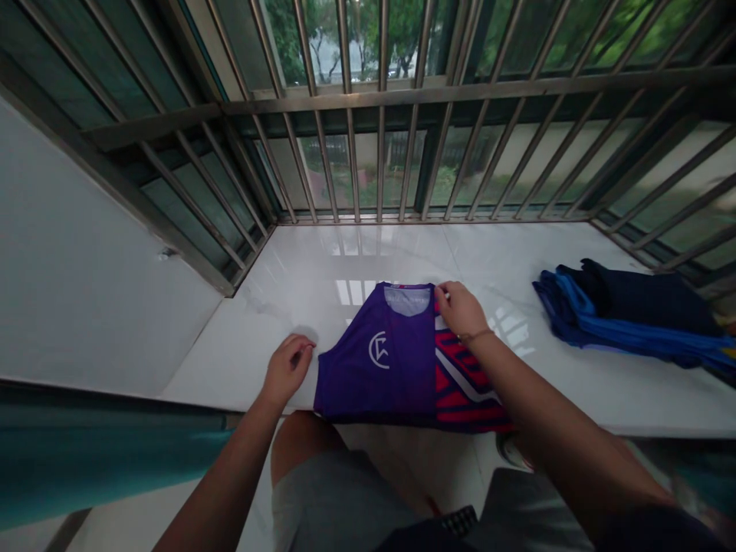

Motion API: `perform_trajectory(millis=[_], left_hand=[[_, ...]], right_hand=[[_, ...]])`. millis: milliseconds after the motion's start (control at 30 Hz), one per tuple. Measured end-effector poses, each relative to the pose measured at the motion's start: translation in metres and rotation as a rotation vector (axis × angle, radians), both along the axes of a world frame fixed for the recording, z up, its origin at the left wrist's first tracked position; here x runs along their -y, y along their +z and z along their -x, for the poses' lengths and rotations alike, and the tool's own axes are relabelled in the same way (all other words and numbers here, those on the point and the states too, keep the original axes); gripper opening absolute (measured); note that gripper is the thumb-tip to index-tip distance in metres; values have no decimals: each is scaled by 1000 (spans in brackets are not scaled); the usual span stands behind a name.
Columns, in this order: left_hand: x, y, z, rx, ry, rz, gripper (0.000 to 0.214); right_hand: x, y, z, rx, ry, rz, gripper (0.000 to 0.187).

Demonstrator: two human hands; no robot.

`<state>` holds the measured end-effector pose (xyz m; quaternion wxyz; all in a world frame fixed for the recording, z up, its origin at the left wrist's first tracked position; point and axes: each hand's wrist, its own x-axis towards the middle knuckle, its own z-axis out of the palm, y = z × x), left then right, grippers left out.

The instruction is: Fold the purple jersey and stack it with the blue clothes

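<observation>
A purple sleeveless jersey (379,360) with a white logo and a red, white and blue patterned side lies partly folded on the white marble ledge (322,268). My right hand (458,308) rests on its upper right edge beside the collar, fingers closed in a pinch on the fabric. Just left of the jersey's side edge, my left hand (287,368) is on the ledge with its fingers curled; whether it holds the fabric edge is not visible.
A heap of blue and dark garments (626,314) lies on the ledge at the right. Metal window bars (379,115) enclose the ledge at the back and sides. A white wall (74,284) stands at the left. My knees are below the ledge's front edge.
</observation>
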<state>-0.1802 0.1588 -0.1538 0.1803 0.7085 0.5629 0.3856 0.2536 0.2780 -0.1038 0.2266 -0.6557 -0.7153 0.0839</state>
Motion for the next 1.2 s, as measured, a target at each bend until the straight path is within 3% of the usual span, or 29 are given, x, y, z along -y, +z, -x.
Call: perform_trajectory(millis=[133, 267, 367, 433, 567, 733, 833, 933, 1067, 1200], left_hand=[[-4, -2, 2, -28, -7, 45, 25], [-7, -6, 1, -78, -52, 37, 24], [-9, -10, 0, -108, -61, 23, 27], [-10, -12, -1, -136, -59, 13, 31], [-8, -12, -4, -167, -43, 9, 37], [-11, -8, -4, -111, 56, 92, 44], [-38, 1, -16, -133, 143, 205, 45], [-88, 15, -49, -258, 63, 279, 39], [-171, 25, -108, -336, -1, 362, 38], [-238, 25, -146, -382, -49, 429, 36]], right_hand=[[79, -25, -96, -56, -115, -101, 34], [168, -54, -155, -32, -214, -92, 35], [221, -68, -168, 24, -272, -101, 32], [243, -69, -166, 58, -257, -103, 29], [252, -62, -153, 64, -193, -103, 26], [221, -55, -146, 6, -183, -147, 30], [181, -47, -142, -21, -122, -80, 31], [123, -27, -123, -37, -69, 108, 35], [25, -1, -80, -1, -38, 355, 42], [-63, 6, -51, 43, -15, 474, 35]])
